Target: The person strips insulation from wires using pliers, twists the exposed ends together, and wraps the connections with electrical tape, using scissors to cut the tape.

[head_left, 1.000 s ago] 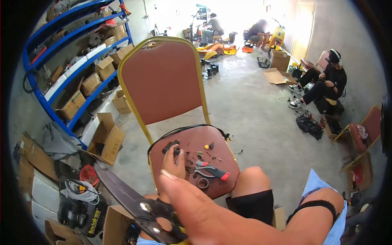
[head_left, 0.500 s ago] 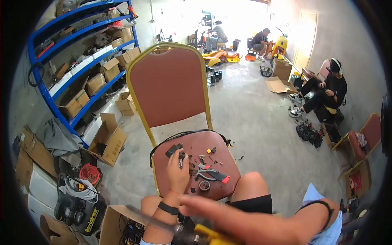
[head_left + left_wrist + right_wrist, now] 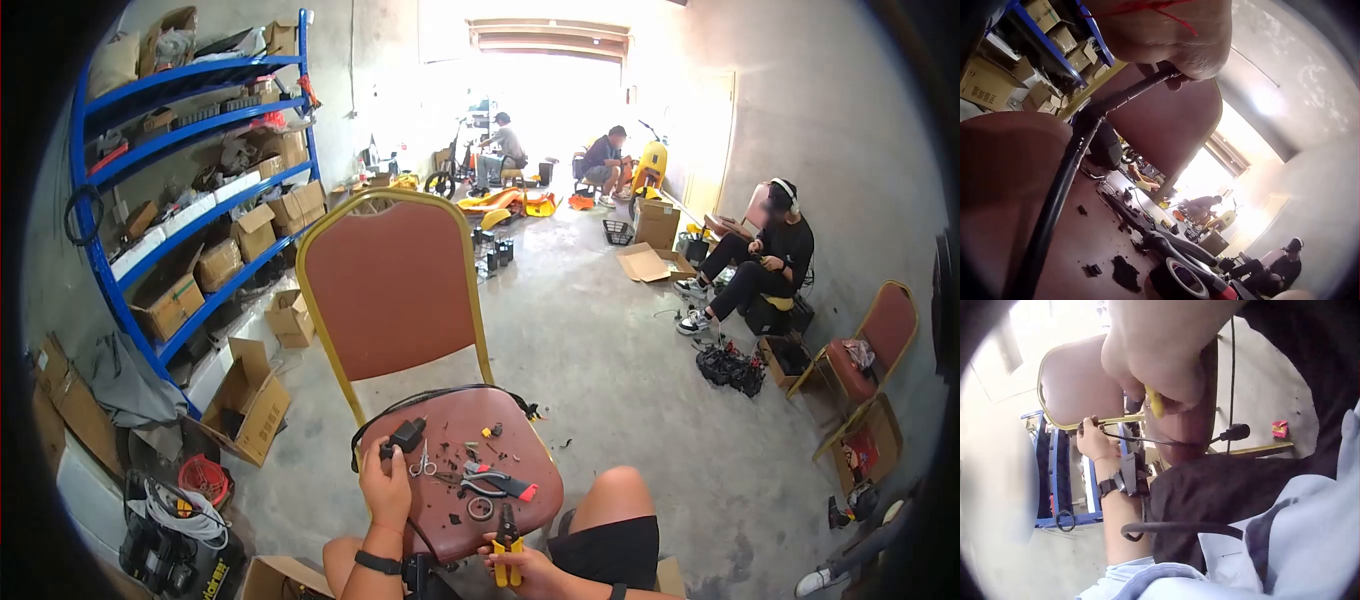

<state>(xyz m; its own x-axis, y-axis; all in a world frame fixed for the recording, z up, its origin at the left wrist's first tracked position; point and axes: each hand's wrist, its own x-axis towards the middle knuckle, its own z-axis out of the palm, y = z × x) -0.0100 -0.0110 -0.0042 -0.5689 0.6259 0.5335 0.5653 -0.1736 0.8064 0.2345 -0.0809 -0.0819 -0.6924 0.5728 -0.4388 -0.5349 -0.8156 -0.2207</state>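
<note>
My left hand [image 3: 385, 497] pinches a black cable [image 3: 1054, 206] above the left side of the red chair seat [image 3: 430, 520]. The cable hangs toward me and carries a black plug [image 3: 1235, 432]. A black box-shaped piece [image 3: 408, 434] is just beyond the left fingertips. In my right hand [image 3: 530, 570], at the seat's front edge, are yellow-handled wire strippers [image 3: 508, 550], dark head pointing away from me. On the seat lie small scissors [image 3: 425, 462], red-and-black-handled pliers [image 3: 490, 480], a tape roll [image 3: 480, 509] and dark scraps.
Blue shelves [image 3: 200, 190] with boxes line the left wall. An open carton [image 3: 245, 405] and a black tool case [image 3: 170, 550] stand on the left floor. A seated person [image 3: 760, 255] is at right, near another red chair [image 3: 865, 345]. Two more people sit by the bright doorway.
My right hand has lowered the wire strippers from close before the head camera to the seat's front edge. The left hand stays over the seat's left side. The head view has tilted up.
</note>
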